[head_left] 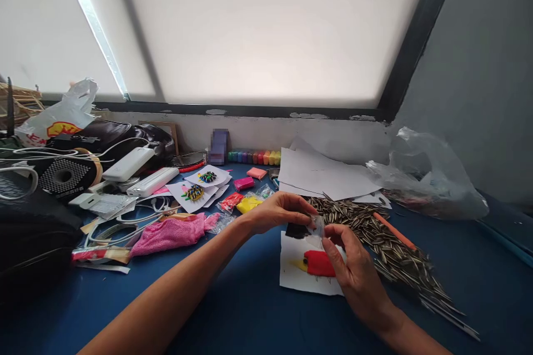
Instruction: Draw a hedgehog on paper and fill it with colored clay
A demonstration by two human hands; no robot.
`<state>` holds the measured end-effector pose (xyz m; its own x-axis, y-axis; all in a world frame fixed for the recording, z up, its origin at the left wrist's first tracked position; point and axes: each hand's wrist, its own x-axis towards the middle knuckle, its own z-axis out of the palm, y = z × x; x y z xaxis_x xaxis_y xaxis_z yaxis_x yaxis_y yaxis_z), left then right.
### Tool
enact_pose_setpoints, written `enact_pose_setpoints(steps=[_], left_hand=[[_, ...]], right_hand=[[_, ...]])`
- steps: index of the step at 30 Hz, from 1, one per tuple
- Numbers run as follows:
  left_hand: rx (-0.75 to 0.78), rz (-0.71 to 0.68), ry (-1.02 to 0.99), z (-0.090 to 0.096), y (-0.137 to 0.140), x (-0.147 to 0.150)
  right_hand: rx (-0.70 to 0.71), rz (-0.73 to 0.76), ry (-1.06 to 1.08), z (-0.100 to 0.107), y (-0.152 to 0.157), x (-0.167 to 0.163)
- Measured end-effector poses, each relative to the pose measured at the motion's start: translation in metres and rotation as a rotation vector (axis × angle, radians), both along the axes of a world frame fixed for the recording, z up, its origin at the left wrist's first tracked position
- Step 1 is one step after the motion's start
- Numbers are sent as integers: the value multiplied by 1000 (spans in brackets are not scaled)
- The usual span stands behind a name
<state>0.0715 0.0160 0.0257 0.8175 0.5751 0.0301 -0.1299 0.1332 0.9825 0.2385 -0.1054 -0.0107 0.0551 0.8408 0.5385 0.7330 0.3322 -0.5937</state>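
My left hand (278, 214) pinches the upper edge of a small clear plastic bag (317, 226), fingers bent over it. From the right, my right hand (353, 269) grips the same bag between thumb and fingers. A dark, flat black piece (296, 231) shows beneath my left fingers; whether it lies inside the bag I cannot tell. Just below the hands is a white paper sheet (297, 283) bearing a flattened red clay shape (320, 264) with a yellow pointed end (297, 264) and a small dark dot. My right hand partly covers this sheet.
Striped sunflower seeds (375, 233) are heaped at right, an orange stick (395, 231) on them. White papers (325, 172) and a clear bag (433, 183) lie behind. Left are clay packets (249, 203), papers with seed-spiked figures (194, 194), a pink cloth (172, 234), cables and power banks (153, 181).
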Motion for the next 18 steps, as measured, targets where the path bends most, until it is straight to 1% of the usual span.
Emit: enact_pose_setpoints(steps=[3, 6, 11, 15, 18], left_hand=[[43, -64, -4, 1, 1, -2], [86, -80, 29, -1, 7, -7], [239, -106, 238, -3, 18, -18], [290, -44, 266, 1, 18, -18], [335, 45, 267, 2, 17, -15]], right_hand=[[-11, 12, 17, 1, -1, 0], [2, 14, 35, 1, -1, 0], [25, -10, 72, -2, 0, 1], [27, -6, 93, -2, 1, 2], [24, -9, 108, -3, 1, 3]])
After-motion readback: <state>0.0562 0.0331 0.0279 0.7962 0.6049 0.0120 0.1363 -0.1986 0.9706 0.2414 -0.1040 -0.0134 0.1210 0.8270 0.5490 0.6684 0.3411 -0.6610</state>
